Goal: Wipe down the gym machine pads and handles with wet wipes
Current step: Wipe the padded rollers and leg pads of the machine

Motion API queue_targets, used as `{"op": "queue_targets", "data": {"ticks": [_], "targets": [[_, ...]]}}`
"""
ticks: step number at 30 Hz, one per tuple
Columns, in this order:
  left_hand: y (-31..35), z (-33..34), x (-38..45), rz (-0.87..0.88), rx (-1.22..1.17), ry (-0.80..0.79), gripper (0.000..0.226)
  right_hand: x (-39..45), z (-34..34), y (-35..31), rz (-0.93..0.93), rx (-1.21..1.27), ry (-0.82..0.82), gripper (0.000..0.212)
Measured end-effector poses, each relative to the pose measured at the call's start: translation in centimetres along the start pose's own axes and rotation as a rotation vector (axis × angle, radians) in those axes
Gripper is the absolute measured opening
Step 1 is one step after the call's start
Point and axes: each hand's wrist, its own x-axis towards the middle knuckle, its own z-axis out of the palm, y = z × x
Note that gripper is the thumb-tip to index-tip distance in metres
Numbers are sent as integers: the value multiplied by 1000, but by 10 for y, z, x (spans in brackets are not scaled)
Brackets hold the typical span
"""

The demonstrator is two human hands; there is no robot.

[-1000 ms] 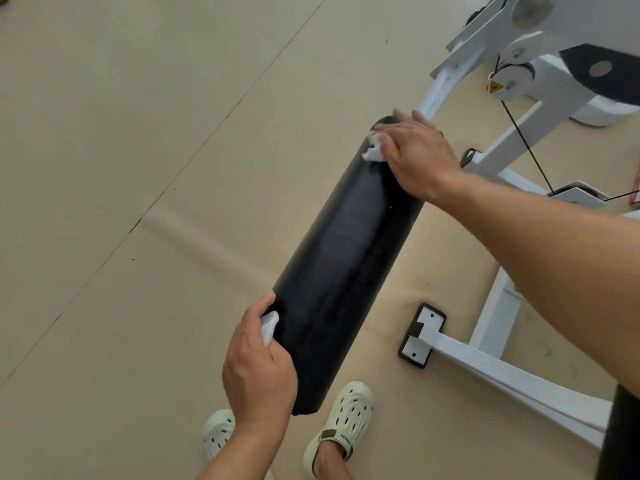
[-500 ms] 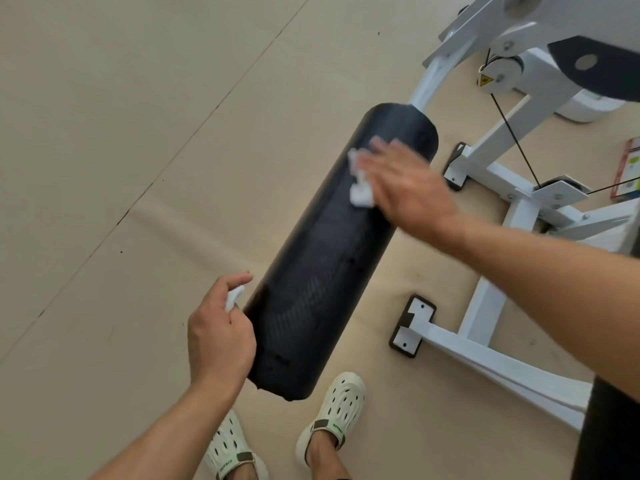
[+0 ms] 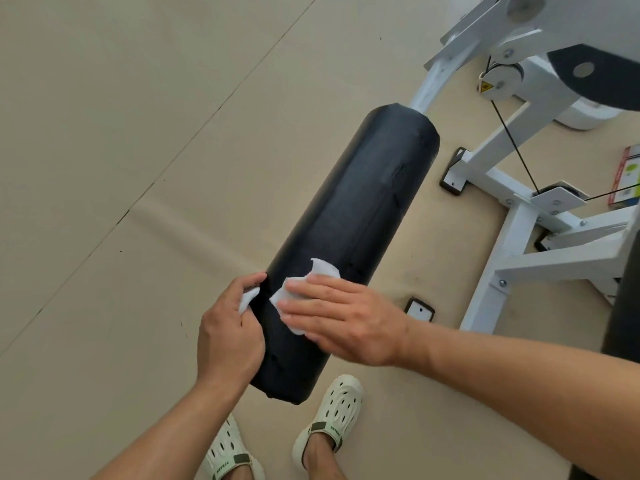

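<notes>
Fingers (image 3: 304,308) of the right hand (image 3: 349,323) lie straight, pressing a wipe (image 3: 320,271) onto the pad (image 3: 363,209); left-hand fingers (image 3: 247,282) pinch another wipe (image 3: 248,297).

I see open beige floor (image 3: 121,168) all along the left of the black roller pad (image 3: 349,237), so a hand could pass there freely. On the pad's right the white machine frame (image 3: 502,271), its black cable (image 3: 512,147) and the footplates (image 3: 419,309) crowd the way. My two clogs (image 3: 329,417) stand just under the pad's near end.
</notes>
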Motion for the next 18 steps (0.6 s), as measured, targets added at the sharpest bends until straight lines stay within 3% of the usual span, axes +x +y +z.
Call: {"op": "queue_targets", "data": {"ticks": [3,6,8,11,13,16,18], "targets": [[-2,1,1,-40,-8,-17,59,2,-15,36,95,-100,30,35],[-2,0,0,-44,1,-31,60,9,-49,107,489,-280,190,39],[-1,-1,0,-49,1,-41,61,9,-77,147,778,-269,240,45],[-3,-1,5,-95,1,-75,59,13,-84,159,949,-207,285,47],[-6,-2,11,-129,-28,-82,59,21,-65,125,835,-166,304,42],[-16,-3,19,-182,-56,-57,58,14,-20,45,388,-88,249,34],[-21,-4,22,-203,-54,-5,56,5,5,-9,140,48,105,33]]}}
